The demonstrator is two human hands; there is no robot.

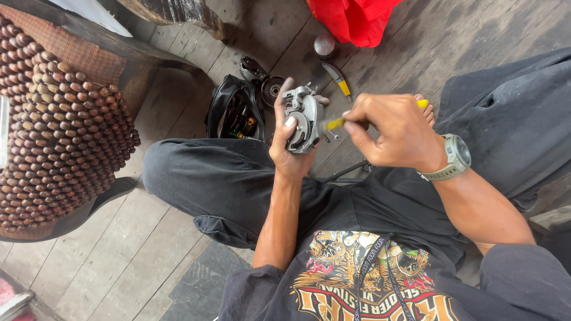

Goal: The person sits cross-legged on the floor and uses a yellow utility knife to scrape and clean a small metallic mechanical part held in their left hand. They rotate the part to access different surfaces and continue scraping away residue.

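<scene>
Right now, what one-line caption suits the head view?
Left hand grips a grey metal machine part while right hand works a yellow-handled tool into it.

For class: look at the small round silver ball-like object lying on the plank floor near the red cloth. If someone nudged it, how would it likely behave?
The silver ball-like object looks rounded, so it would probably roll rather than slide. The grooves between the floor planks might catch or steer it. Its shiny surface suggests metal, so it may be heavy for its size and somewhat slippery; that is uncertain.

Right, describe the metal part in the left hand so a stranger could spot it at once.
Start at the person's dark trousers and go up to the left hand raised above the knee. It grips a grey metal housing, rounded and ribbed. Unlike the black parts on the wooden floor, it is held up, beside a yellow-handled tool.
</scene>
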